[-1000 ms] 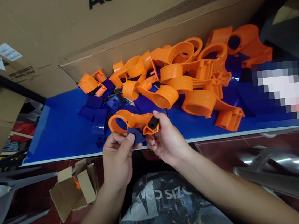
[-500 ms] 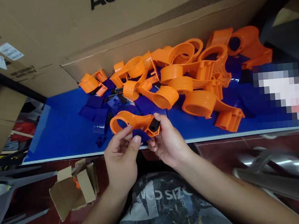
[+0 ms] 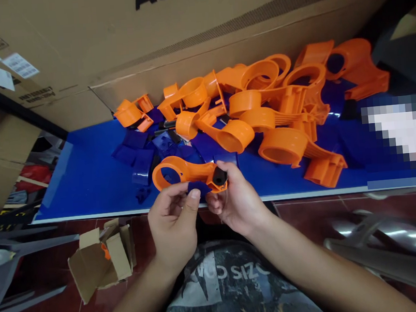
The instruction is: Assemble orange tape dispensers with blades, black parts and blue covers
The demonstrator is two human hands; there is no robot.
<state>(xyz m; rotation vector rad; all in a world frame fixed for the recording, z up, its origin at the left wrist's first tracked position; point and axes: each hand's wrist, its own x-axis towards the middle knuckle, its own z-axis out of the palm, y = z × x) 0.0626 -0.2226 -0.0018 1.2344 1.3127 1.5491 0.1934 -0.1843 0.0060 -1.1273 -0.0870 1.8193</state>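
Note:
My right hand [image 3: 239, 199] grips an orange plastic tape dispenser [image 3: 191, 169] by its handle end, the thumb beside a black piece [image 3: 219, 176] set in that end. The dispenser's round ring points left, over the table's front edge. Between thumb and fingers, my left hand [image 3: 175, 217] pinches a dark blue plastic piece [image 3: 199, 189], held just below the dispenser's arm. Whether the blue piece touches the dispenser I cannot tell. Fingers hide part of both things.
Several more orange tape dispensers [image 3: 283, 147] are heaped on the blue table [image 3: 84, 162]. Blue plastic sheets [image 3: 133, 155] and small black parts lie left of them. A big cardboard box [image 3: 110, 43] stands behind. Below left, an open carton [image 3: 94, 268] sits on the floor.
My left hand and the blue piece have shifted slightly right, closer to the dispenser's handle end. The left fingertips no longer overlap the dispenser's arm as much. The view has shifted slightly.

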